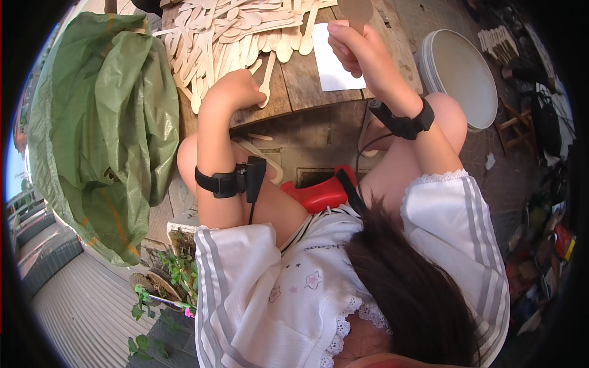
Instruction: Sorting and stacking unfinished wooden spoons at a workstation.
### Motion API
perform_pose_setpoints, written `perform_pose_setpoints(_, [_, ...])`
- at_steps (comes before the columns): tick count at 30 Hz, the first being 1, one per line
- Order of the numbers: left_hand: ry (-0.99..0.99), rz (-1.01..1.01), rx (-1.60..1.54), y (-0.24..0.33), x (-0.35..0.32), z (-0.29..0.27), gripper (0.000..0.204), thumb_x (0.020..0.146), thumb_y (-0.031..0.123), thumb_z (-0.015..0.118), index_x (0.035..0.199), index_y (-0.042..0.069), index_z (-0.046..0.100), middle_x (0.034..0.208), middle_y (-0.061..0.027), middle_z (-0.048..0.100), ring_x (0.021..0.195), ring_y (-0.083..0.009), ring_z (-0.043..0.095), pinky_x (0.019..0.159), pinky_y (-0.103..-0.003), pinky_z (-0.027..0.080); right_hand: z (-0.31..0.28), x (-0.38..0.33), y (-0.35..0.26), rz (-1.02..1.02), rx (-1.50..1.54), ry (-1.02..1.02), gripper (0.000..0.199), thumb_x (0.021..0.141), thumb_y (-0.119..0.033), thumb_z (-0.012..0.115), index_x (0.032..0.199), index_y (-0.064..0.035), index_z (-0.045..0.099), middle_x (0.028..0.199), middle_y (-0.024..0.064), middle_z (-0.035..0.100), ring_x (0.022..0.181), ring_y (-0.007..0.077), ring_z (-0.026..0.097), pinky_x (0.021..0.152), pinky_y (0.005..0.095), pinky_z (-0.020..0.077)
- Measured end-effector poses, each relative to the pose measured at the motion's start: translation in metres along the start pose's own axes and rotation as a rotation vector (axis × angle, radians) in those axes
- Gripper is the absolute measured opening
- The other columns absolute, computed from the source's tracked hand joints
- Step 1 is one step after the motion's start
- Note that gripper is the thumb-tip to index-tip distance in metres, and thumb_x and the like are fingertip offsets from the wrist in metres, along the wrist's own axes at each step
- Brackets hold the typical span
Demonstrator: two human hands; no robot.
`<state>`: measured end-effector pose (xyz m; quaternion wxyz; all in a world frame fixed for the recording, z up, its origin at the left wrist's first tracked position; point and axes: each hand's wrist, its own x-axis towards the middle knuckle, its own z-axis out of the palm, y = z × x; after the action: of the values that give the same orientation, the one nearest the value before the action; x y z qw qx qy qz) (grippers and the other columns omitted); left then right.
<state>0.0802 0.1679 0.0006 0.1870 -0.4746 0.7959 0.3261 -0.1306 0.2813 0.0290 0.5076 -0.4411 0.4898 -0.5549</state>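
Left hand: the left hand (236, 91) rests at the near edge of the tabletop (300, 80), fingers curled inward beside a loose spoon (268, 76); whether they pinch it I cannot tell
Right hand: the right hand (362, 55) is raised over the paper (334, 64), fingers folded in, thumb and forefinger pinching a tan piece (356, 11), perhaps a spoon seen close up, as the top rim cuts it off
Loose spoon: on the tabletop, slanting, its wider end toward the person and next to the left fingers
Spoon pile: the spoon pile (230, 30) covers the far left of the tabletop, pale wooden pieces overlapping at many angles
Paper: white, flat, to the right of the pile, partly under the right hand in this view
Wrists: a black band (221, 183) on the left, a second band (408, 122) on the right
Left side: a crumpled green tarp (110, 122) beside the tabletop, a leafy plant (178, 276) lower down
Right side: a round pale bucket (463, 80) near the tabletop
Between the legs: a red seat (322, 193)
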Motion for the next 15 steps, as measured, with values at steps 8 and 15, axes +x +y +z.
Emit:
perform_pose_setpoints(8, [0.581,0.084,-0.319,-0.033,-0.032,-0.032,0.017,0.079,0.014,0.065,0.091,0.001,0.066,0.066,-0.0029,0.061,0.055,-0.0083,0.05,0.052,-0.024,0.04,-0.019,0.002,-0.015,-0.038,-0.124,0.042,0.036,0.087,-0.04,0.052,0.065,-0.0123,0.047,0.055,-0.009,0.029,0.049,0.0025,0.024,0.044,0.0219,0.019])
perform_pose_setpoints(15, [0.742,0.433,-0.632,-0.014,-0.041,-0.042,0.015,0.081,0.01,0.066,0.092,0.001,0.068,0.075,-0.0006,0.063,0.066,-0.0081,0.051,0.061,-0.023,0.04,-0.024,0.006,-0.014,0.115,-0.059,-0.055,0.033,0.088,-0.042,0.05,0.079,-0.0107,0.055,0.053,-0.0103,0.02,0.046,0.0011,0.016,0.041,0.0211,0.0111])
